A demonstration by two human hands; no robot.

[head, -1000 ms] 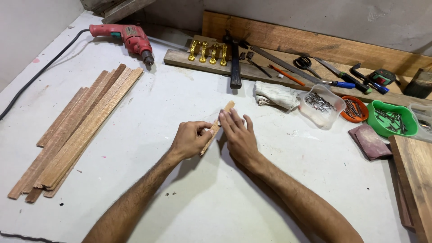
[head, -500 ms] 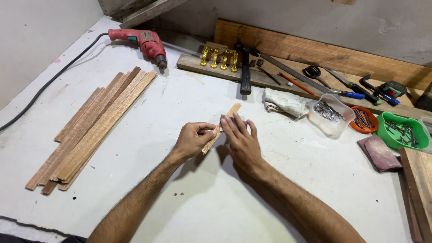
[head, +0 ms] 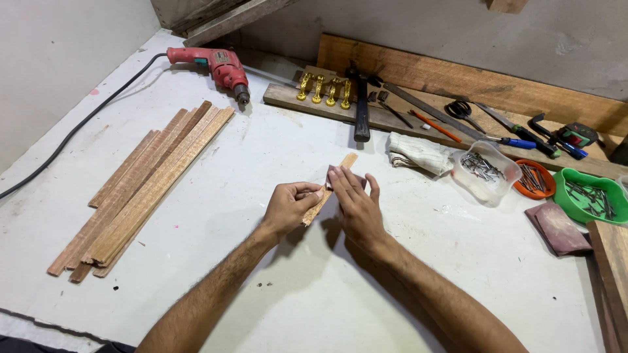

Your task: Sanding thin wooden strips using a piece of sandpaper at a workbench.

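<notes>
My left hand [head: 288, 208] pinches the short wooden strip [head: 329, 187] near its lower end to steady it; my right hand [head: 356, 202] presses a dark sandpaper scrap [head: 331, 173] flat under its fingertips.

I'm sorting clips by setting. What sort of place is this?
Most likely a small woodworking workshop. Both hands hold a short wooden strip over a white bench, with a stack of wooden slats, a red corded drill and tubs of nails around.

Red drill [head: 219, 64], stacked wood strips [head: 140, 183] (left side), nail tubs [head: 487, 171], hammer [head: 360, 104]
</notes>
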